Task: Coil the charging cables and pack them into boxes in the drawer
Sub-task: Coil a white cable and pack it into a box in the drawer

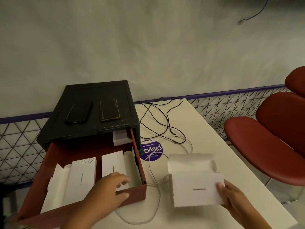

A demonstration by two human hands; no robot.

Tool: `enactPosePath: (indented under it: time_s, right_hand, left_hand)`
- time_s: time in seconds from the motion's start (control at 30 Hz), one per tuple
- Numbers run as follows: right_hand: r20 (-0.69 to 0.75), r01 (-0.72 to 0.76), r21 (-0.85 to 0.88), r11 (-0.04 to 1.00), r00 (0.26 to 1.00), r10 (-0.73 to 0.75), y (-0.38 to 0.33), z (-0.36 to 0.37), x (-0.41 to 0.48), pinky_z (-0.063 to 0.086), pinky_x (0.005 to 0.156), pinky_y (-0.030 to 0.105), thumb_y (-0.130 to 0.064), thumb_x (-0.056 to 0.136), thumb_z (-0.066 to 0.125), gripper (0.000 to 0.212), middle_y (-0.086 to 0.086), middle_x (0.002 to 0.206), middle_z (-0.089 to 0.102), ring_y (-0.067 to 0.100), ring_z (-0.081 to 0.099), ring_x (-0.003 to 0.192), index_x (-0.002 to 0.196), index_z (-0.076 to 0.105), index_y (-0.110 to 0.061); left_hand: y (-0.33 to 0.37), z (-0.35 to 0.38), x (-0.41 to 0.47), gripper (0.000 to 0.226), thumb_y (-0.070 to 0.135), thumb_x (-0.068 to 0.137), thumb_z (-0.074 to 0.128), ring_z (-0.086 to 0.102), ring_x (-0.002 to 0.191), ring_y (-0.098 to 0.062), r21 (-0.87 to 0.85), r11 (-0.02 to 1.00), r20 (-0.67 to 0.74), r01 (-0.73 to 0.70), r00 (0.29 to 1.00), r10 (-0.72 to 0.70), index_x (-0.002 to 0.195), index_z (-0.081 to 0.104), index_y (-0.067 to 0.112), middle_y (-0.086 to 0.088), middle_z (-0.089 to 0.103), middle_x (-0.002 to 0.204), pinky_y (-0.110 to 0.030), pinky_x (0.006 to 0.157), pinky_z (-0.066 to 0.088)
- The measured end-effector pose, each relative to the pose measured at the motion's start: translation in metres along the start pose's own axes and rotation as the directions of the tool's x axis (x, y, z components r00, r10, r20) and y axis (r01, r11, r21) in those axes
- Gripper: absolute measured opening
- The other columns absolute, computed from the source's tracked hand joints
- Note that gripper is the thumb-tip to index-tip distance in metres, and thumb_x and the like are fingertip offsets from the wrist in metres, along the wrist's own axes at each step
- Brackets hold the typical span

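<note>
Pinching white box (pixel 196 184), right hand (pixel 234 197) at its edge, left hand (pixel 112 187) slack over drawer (pixel 136 194)

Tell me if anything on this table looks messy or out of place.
Yes. The black cable sprawls in loose tangled loops on the table beside the drawer unit, and the white cable trails uncoiled over the purple sticker toward the near edge. Neither is coiled or boxed. Nothing looks damaged or spilled.

Boxes (pixel 82 177) in drawer (pixel 137 192), cables (pixel 166 123) to right
</note>
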State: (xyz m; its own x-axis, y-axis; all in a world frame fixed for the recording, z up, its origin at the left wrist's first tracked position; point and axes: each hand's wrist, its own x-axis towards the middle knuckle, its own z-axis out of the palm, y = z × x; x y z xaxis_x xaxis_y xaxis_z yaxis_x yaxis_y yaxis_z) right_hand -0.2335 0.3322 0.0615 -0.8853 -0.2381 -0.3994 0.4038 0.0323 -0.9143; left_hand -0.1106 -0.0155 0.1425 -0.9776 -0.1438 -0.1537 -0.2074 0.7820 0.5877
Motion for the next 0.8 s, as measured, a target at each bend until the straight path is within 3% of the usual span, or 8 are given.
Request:
enactPosePath:
  time_s: [0.07, 0.17, 0.4, 0.47, 0.57, 0.63, 0.8]
  right_hand:
    - [-0.020, -0.066, -0.050, 0.997, 0.998, 0.065, 0.013, -0.004, 0.002, 0.051, 0.074, 0.036, -0.014, 0.095, 0.045, 0.025, 0.007, 0.100, 0.072, 0.025, 0.064, 0.094, 0.112, 0.062, -0.009]
    - [-0.056, -0.120, -0.114, 0.986, 0.992, 0.114, 0.024, -0.003, 0.006, 0.051, 0.068, 0.033, -0.014, 0.096, 0.047, 0.021, 0.003, 0.090, 0.074, 0.023, 0.064, 0.088, 0.105, 0.065, -0.010]
    - [-0.104, -0.193, -0.174, 0.966, 0.979, 0.177, 0.039, 0.002, 0.018, 0.051, 0.073, 0.035, -0.018, 0.096, 0.048, 0.020, 0.010, 0.096, 0.070, 0.025, 0.062, 0.086, 0.102, 0.065, -0.008]
    - [-0.118, -0.195, -0.226, 0.954, 0.978, 0.172, 0.040, 0.003, 0.020, 0.050, 0.068, 0.032, -0.018, 0.097, 0.047, 0.020, 0.010, 0.091, 0.068, 0.023, 0.060, 0.080, 0.097, 0.064, -0.009]
    - [-0.169, -0.136, -0.387, 0.912, 0.983, 0.075, 0.041, 0.006, 0.024, 0.045, 0.068, 0.031, -0.014, 0.096, 0.047, 0.019, 0.008, 0.081, 0.065, 0.022, 0.057, 0.073, 0.090, 0.064, -0.012]
    - [-0.194, -0.096, -0.547, 0.831, 0.981, -0.015, 0.046, 0.006, 0.030, 0.046, 0.070, 0.033, -0.009, 0.094, 0.047, 0.018, 0.006, 0.080, 0.066, 0.024, 0.059, 0.074, 0.085, 0.062, -0.013]
    - [-0.300, -0.192, -0.701, 0.687, 0.953, -0.040, 0.071, 0.002, 0.047, 0.045, 0.088, 0.043, -0.018, 0.094, 0.045, 0.027, 0.014, 0.101, 0.064, 0.034, 0.058, 0.096, 0.114, 0.061, -0.011]
  left_hand:
    - [-0.011, 0.004, -0.002, 0.028, 0.022, 0.086, 0.063, 0.054, 0.089, 0.001, 0.107, 0.994, 0.019, 0.032, 0.999, -0.034, 0.096, 0.053, 0.047, 0.026, 0.053, 0.097, -0.007, 0.070, 0.039]
    - [-0.023, 0.009, -0.001, 0.034, 0.020, 0.088, 0.060, 0.054, 0.082, 0.000, 0.193, 0.979, 0.005, 0.062, 0.998, -0.064, 0.075, 0.048, 0.049, 0.023, 0.057, 0.087, -0.010, 0.070, 0.040]
    - [-0.030, 0.014, 0.003, 0.031, 0.021, 0.090, 0.058, 0.055, 0.084, -0.004, 0.187, 0.981, -0.007, 0.046, 0.999, -0.045, 0.078, 0.050, 0.048, 0.021, 0.058, 0.086, -0.017, 0.075, 0.043]
    - [-0.032, 0.015, 0.005, 0.028, 0.021, 0.091, 0.057, 0.055, 0.084, -0.005, 0.190, 0.981, -0.018, 0.043, 0.999, -0.040, 0.080, 0.053, 0.046, 0.021, 0.058, 0.086, -0.015, 0.074, 0.043]
    - [-0.033, 0.013, 0.009, 0.025, 0.019, 0.091, 0.056, 0.055, 0.082, -0.006, 0.196, 0.980, -0.034, 0.038, 0.999, -0.032, 0.083, 0.058, 0.042, 0.020, 0.058, 0.086, -0.017, 0.072, 0.044]
    - [-0.036, 0.011, 0.014, 0.024, 0.016, 0.092, 0.054, 0.055, 0.080, -0.005, 0.195, 0.980, -0.053, 0.040, 0.998, -0.031, 0.085, 0.062, 0.038, 0.018, 0.057, 0.084, -0.017, 0.070, 0.043]
    - [-0.044, 0.001, 0.033, 0.020, 0.014, 0.094, 0.051, 0.051, 0.077, -0.003, 0.235, 0.971, -0.098, 0.035, 0.995, -0.012, 0.095, 0.066, 0.027, 0.017, 0.053, 0.083, -0.012, 0.061, 0.035]
